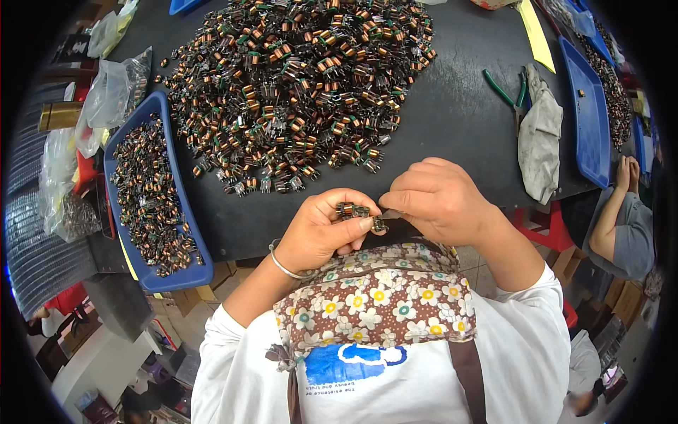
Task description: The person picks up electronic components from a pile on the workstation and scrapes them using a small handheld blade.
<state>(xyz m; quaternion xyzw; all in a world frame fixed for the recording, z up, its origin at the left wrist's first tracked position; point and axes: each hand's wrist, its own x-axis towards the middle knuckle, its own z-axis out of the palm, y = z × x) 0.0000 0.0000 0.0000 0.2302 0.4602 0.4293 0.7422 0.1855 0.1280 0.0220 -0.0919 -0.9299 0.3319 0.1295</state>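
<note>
While the left hand (321,230) pinches a short row of small copper-wound coils (351,210) between thumb and curled fingers, the right hand (436,199) closes narrowly on a thin dark piece (390,213) that meets the coil at the end of the row (379,225); what that piece is cannot be told. Both hands work close to the chest, just above the floral apron (374,297) and at the near edge of the dark table (452,106).

To do this well, the left grip looks best kept firm on the coil bodies, not the pins, with the end coil left clear of the thumb so the right fingertips can reach it. Small, steady wrist turns would likely serve better than pulling, since the pins seem easy to bend. Keeping the work low and near the body should steady both hands.

Farther out, a blue tray (164,106) part-filled with coils lies to the left, and a large heap of coils (296,85) covers the table's middle. Beyond to the right lie a grey cloth (540,134), green-handled pliers (503,90) and another blue tray (587,120). Another person's arm (613,219) rests at the far right.
</note>
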